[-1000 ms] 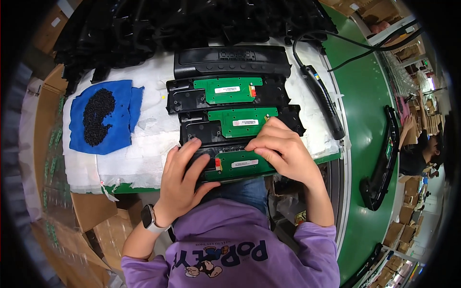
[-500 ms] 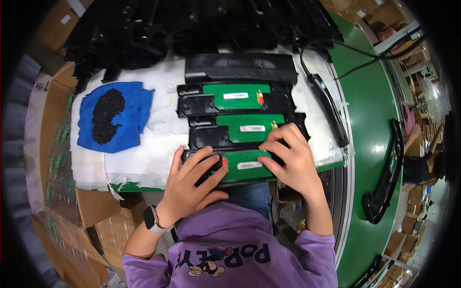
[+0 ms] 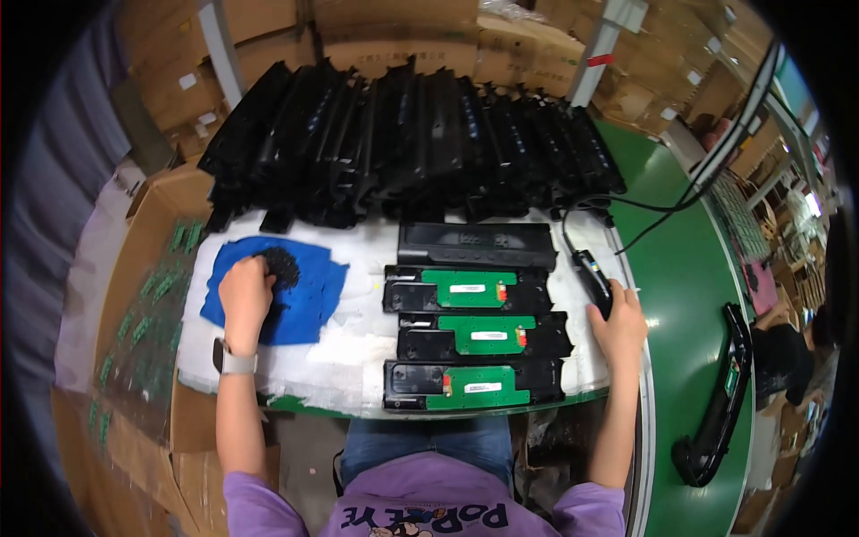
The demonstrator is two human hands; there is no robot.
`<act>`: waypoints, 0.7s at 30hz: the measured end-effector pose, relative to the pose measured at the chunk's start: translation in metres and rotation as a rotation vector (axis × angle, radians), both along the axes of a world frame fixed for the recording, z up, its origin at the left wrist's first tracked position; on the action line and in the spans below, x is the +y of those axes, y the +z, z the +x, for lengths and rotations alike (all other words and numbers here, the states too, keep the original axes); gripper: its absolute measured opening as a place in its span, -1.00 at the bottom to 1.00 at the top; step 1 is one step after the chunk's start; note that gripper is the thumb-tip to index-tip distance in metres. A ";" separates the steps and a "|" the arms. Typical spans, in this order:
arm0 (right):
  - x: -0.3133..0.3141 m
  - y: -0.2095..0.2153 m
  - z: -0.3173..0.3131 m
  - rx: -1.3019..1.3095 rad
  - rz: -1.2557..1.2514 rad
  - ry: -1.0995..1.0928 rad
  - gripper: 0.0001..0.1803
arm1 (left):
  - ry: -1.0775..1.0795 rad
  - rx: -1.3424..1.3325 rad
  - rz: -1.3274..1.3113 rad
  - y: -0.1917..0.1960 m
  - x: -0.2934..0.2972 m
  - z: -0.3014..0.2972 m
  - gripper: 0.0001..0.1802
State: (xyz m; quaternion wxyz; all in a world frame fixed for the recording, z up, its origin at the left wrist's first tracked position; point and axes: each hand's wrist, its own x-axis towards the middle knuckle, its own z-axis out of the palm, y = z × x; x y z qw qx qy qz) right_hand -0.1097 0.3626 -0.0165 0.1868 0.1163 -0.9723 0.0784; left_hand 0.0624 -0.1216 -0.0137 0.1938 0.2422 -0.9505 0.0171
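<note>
My left hand [image 3: 245,295] is over a blue cloth [image 3: 313,313], its fingers bunched into a pile of small black screws [image 3: 284,267]. Whatever lies between those fingertips is hidden. On the right, my right hand [image 3: 622,327] has thumb and fingers around the lower part of a black corded electric screwdriver [image 3: 591,275], which lies on the white padding. Between the hands, three black plastic housings are stacked in rows, each with a green circuit board: a far board [image 3: 467,300], a middle board [image 3: 490,347] and a near board [image 3: 461,398].
A black housing [image 3: 474,242] without a visible board lies beyond the rows. Many black housings [image 3: 403,143] stand piled at the back. A box with green boards [image 3: 143,313] is at the left. Another long black part [image 3: 716,403] rests on the green surface [image 3: 667,358] at right.
Both hands have left the nearest board. The left hand has moved to the screw pile, the right to the electric screwdriver. The view has tilted up, showing more of the back.
</note>
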 end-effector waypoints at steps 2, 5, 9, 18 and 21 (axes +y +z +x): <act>-0.003 0.000 -0.010 -0.062 -0.022 -0.036 -0.42 | 0.031 0.042 -0.004 0.000 0.003 0.001 -0.92; 0.006 -0.001 -0.024 -0.070 -0.068 -0.044 -0.41 | 0.045 0.162 -0.016 0.003 0.007 0.000 -0.91; 0.013 0.010 -0.022 -0.212 -0.219 -0.023 -0.39 | -0.136 0.456 0.074 -0.004 -0.006 0.000 -0.88; -0.026 0.077 0.013 -0.377 -1.456 0.654 -0.41 | -0.430 0.784 2.187 -0.005 0.037 -0.036 -0.84; -0.076 0.098 0.003 -0.561 -1.683 0.937 -0.32 | -0.427 0.601 2.260 0.009 0.093 -0.066 -0.87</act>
